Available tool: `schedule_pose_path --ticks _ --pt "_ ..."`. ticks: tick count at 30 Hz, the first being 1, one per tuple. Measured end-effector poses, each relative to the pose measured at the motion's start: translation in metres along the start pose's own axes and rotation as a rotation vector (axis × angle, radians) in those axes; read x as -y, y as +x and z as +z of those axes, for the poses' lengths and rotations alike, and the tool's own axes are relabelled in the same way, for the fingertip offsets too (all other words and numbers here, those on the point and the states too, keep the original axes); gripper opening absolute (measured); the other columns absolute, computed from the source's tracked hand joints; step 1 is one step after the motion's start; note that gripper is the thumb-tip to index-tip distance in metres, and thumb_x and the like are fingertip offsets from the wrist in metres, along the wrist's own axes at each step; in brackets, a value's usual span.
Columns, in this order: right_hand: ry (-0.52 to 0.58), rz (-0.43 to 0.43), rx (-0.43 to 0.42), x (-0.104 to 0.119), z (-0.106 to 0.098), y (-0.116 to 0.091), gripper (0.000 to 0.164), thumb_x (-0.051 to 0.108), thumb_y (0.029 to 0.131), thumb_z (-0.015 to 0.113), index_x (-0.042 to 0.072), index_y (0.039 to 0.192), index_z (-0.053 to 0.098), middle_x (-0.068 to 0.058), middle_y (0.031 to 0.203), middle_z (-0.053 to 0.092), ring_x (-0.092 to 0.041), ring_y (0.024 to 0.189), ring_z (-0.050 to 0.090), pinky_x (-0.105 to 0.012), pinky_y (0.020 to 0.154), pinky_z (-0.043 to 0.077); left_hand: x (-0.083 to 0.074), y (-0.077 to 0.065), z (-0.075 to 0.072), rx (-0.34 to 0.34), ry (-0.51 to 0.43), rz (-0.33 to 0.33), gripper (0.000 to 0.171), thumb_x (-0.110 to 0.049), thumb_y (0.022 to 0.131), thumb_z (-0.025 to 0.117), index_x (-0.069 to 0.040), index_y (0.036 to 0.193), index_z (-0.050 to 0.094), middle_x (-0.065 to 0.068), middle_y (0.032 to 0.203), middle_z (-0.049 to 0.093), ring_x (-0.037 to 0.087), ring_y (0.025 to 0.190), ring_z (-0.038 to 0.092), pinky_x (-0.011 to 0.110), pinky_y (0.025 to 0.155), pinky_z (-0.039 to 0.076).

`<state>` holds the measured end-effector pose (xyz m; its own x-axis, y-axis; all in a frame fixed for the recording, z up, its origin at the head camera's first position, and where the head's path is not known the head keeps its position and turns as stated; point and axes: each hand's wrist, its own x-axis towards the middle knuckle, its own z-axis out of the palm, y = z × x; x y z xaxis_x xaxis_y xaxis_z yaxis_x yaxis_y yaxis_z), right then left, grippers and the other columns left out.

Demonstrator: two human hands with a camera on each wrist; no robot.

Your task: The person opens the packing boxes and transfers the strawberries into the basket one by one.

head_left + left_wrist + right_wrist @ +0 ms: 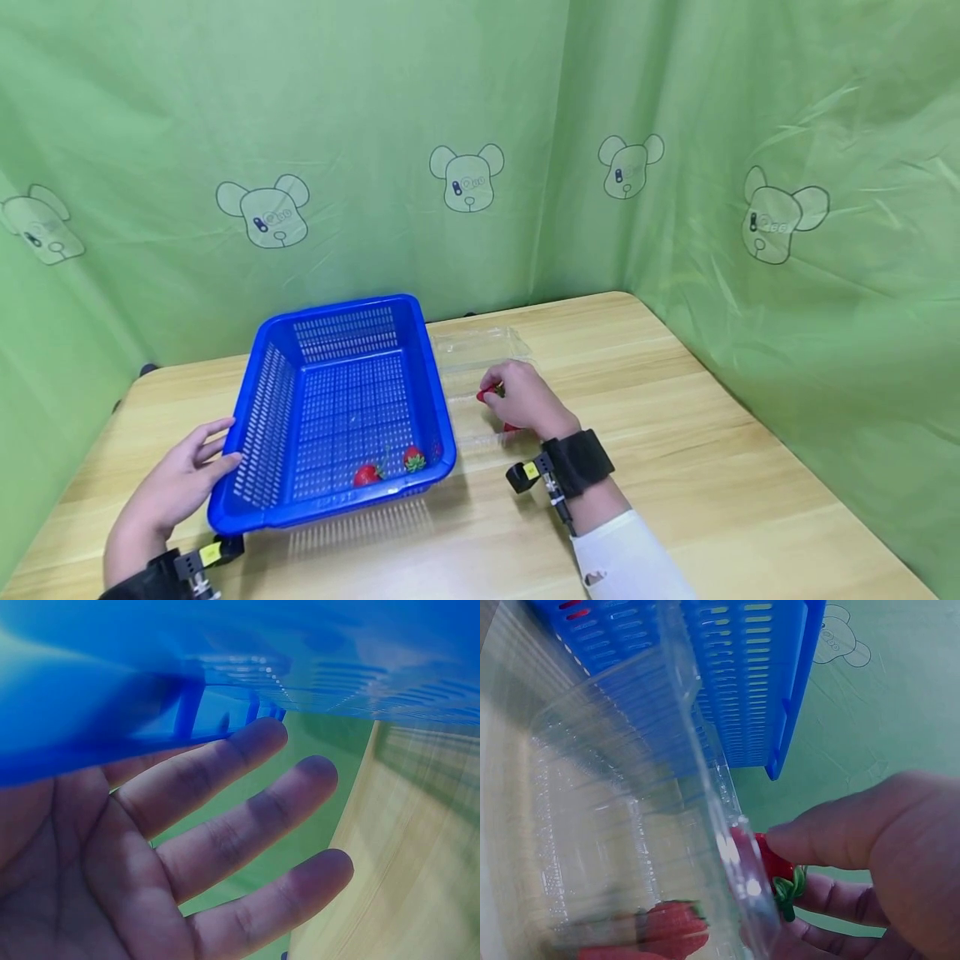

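Note:
My left hand (pixel 176 483) holds the left rim of a blue plastic basket (pixel 330 502), thumb over the edge and fingers on the outer side. In the left wrist view the other fingers (pixel 247 832) stretch out below the rim. Two red strawberries with green tops, one (pixel 367 475) left of the other (pixel 413 457), lie at the basket's near end. To the right, my right hand (pixel 528 400) pinches another strawberry (pixel 776 859) between thumb and fingers, by the wall of a clear plastic box (pixel 480 342). More strawberries (pixel 676 930) lie inside that box.
The wooden table (pixel 675 467) carries the basket, with the clear box close against its right side. Green curtains (pixel 360 125) with bear-head drawings hang behind the table and along its sides. Each wrist wears a black strap (pixel 577 462) with a small camera.

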<state>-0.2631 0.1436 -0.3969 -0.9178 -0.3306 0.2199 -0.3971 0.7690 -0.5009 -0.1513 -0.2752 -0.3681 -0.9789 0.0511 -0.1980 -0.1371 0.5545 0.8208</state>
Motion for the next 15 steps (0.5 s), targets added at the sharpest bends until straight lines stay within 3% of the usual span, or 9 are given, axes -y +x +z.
schedule_pose_path --ticks 15 --pt "0.049 0.009 -0.026 0.0053 -0.0076 -0.0022 0.005 0.010 0.084 0.068 0.010 0.089 0.069 -0.005 0.091 0.066 -0.018 0.084 0.056 -0.033 0.073 0.053 -0.0009 0.0005 0.0001 -0.001 0.007 -0.002 0.059 -0.017 0.103 0.040 0.005 0.148 0.009 0.042 0.143 0.026 0.050 0.121 0.045 0.054 0.091 0.052"
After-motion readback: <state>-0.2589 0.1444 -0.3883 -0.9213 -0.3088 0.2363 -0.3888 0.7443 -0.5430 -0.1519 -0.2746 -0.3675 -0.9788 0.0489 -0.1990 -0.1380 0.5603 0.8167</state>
